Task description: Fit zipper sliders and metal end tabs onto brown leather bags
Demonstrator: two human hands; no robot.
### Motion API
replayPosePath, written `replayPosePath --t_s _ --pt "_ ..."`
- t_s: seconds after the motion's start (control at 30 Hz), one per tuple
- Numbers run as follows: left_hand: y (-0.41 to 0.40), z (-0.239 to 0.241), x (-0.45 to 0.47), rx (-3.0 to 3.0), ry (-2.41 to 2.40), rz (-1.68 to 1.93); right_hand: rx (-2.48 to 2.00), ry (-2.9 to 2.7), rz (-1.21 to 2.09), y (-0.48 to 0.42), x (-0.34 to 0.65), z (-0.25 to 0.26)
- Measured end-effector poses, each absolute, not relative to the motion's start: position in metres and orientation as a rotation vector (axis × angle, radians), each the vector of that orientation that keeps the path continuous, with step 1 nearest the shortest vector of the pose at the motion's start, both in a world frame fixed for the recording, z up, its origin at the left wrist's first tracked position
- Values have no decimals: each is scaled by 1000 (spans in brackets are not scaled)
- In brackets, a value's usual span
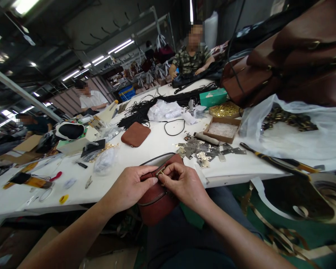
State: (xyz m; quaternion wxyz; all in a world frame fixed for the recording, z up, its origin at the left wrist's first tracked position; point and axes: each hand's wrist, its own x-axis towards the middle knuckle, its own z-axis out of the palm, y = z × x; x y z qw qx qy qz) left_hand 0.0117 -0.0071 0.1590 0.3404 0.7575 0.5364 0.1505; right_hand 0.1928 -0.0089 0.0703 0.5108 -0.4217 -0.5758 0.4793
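Observation:
A reddish-brown leather bag (159, 211) with a zipper across its front rests at the table's edge above my lap, its top gaping to show a pale lining. My left hand (128, 186) grips the bag's upper edge between thumb and fingers. With thumb and forefinger, my right hand (185, 183) pinches a small brass-coloured metal clasp (160, 172) at that same edge. Part of the clasp is hidden by my fingertips. Beyond the bag, a flat brown leather piece (136, 134) lies on the white table (117, 183).
Loose metal plates (193, 149), a box of gold fittings (225, 110) and a cardboard tray (222, 129) are ahead to the right. Long-handled pliers (277, 160) lie at the right edge. Black cords (140, 112) heap farther back. A co-worker in camouflage (192, 59) sits across.

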Motion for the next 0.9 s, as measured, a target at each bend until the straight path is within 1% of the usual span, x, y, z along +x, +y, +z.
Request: replayPosePath --t_s 0.23,0.37,0.43,0.53,0.77,0.9 --pt "-8 165 15 2104 1411 399 -1133 -1816 805 -12 202 72" --pt "-7 165 15 2021 1386 389 -1205 -1993 557 -12 200 73" --pt "-7 163 15 1960 1376 400 -1210 -2000 495 -11 196 71" --pt "-7 160 14 1932 1396 429 -1182 -1956 505 -10 192 68" --pt "-7 158 12 1924 1409 470 -1113 -1753 740 -14 187 65" --pt "-7 156 13 1920 1409 462 -1074 -1659 821 -16 185 62"
